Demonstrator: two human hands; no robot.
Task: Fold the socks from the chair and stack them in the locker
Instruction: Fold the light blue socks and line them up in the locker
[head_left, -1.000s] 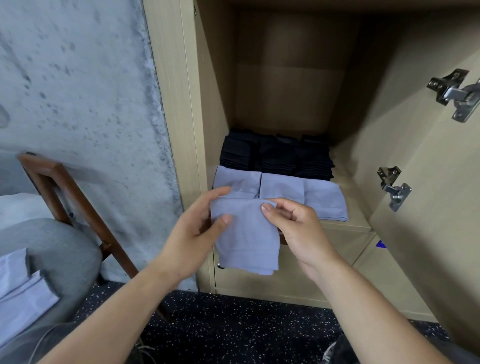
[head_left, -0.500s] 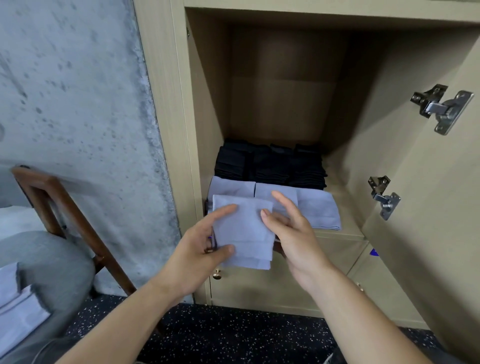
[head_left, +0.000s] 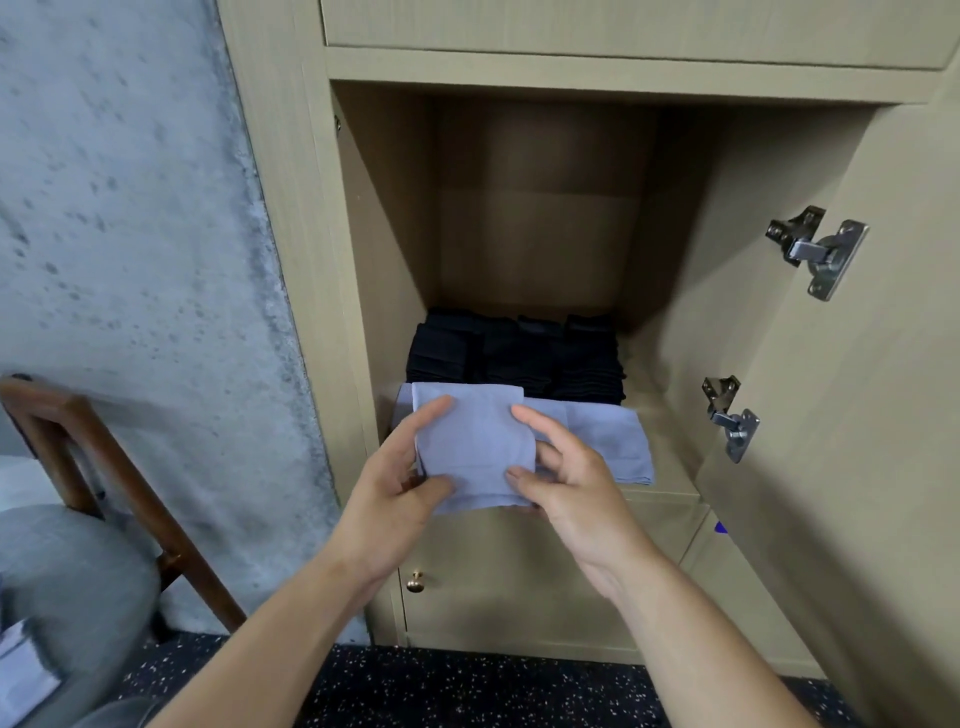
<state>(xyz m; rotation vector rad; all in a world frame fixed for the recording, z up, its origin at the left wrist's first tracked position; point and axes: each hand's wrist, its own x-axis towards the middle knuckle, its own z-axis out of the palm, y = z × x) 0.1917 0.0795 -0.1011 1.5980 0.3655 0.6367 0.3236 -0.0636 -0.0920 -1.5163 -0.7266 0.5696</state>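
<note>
- Light blue cloth (head_left: 21, 670): bottom left corner, lying on the chair seat; blurred, kind not certain.
- Chair (head_left: 104, 467): brown wooden frame with a grey cushioned seat, at the far left against the wall.
- Concrete wall (head_left: 130, 234): grey, mottled, filling the upper left.
- Left hand (head_left: 395, 499): fingers and thumb curled round the left edge of the folded sock, thumb on top near the lower edge, forefinger stretched across the upper left face.
- Folded light blue sock (head_left: 472, 452): held between both hands at the front edge of the locker shelf, over the left end of the row of blue socks.
- Brass knob (head_left: 414, 582): small and round, on the closed lower door beneath the left hand.
- Locker (head_left: 540, 208): pale wood compartment, open, deep and shadowed at the back.
- Black socks (head_left: 519, 353): folded, stacked in a row along the back of the shelf.
- Light blue socks (head_left: 613, 441): folded, laid flat in a row in front of the black ones.
- Right hand (head_left: 566, 483): pinches the right edge of the folded sock, thumb on the lower part, forefinger on top.
- Hinges (head_left: 815, 249): two metal ones on the open door (head_left: 857, 467) at the right, upper and lower.
- Floor (head_left: 467, 686): dark, speckled.
</note>
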